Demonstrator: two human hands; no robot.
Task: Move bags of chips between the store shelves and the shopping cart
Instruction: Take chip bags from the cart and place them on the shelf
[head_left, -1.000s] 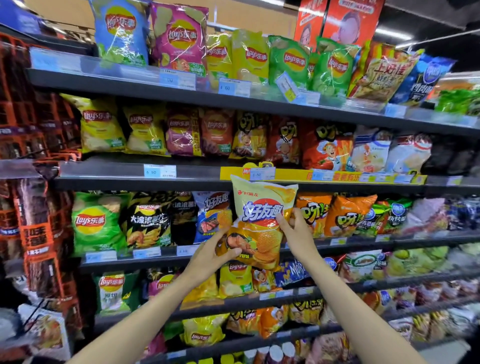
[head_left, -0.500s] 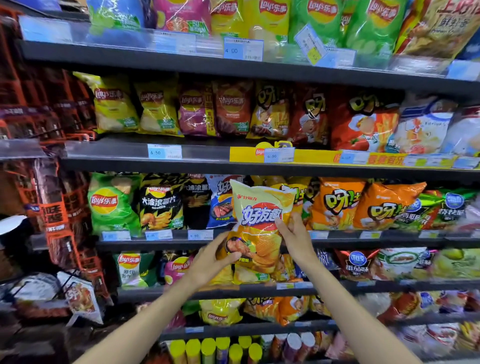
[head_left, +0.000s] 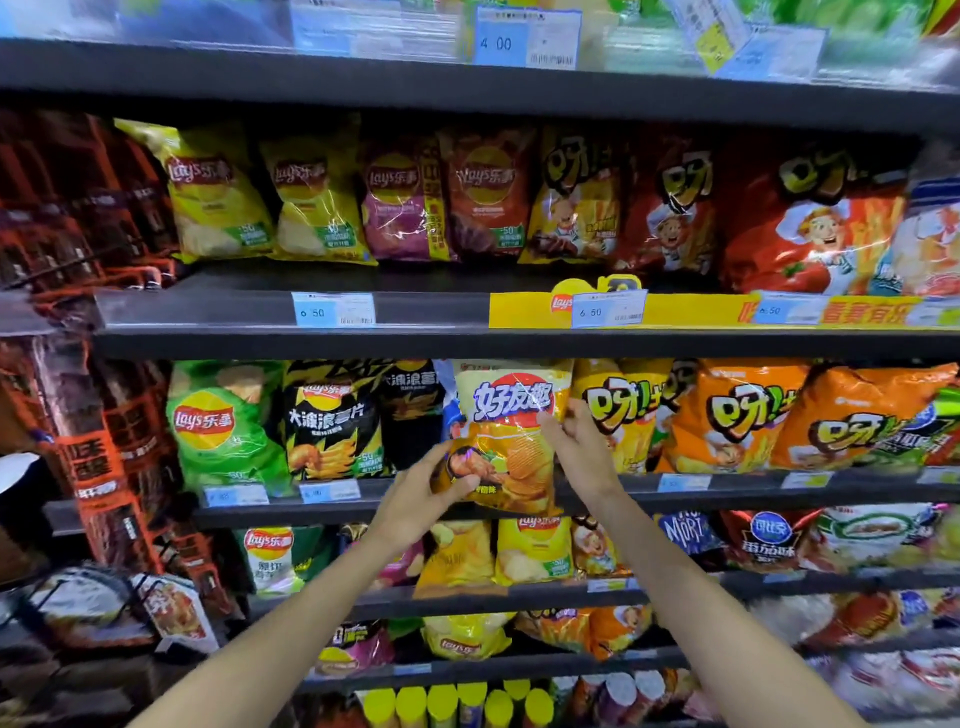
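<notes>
A yellow chip bag (head_left: 506, 436) with a red and blue logo stands upright at the front of the middle shelf (head_left: 727, 493), between a black bag (head_left: 332, 421) and yellow-orange bags (head_left: 618, 415). My left hand (head_left: 421, 496) grips its lower left corner. My right hand (head_left: 576, 447) holds its right edge. The bag's bottom hangs a little over the shelf's front lip. The shopping cart is out of view.
Shelves above and below are packed with chip bags, such as yellow bags (head_left: 223, 197) above and a green bag (head_left: 223, 421) to the left. An orange-black hanging rack (head_left: 93, 441) stands at the left. Canisters (head_left: 457, 706) line the bottom shelf.
Both hands have carried the yellow bag forward and up into the middle shelf row. The view has moved closer to the shelves.
</notes>
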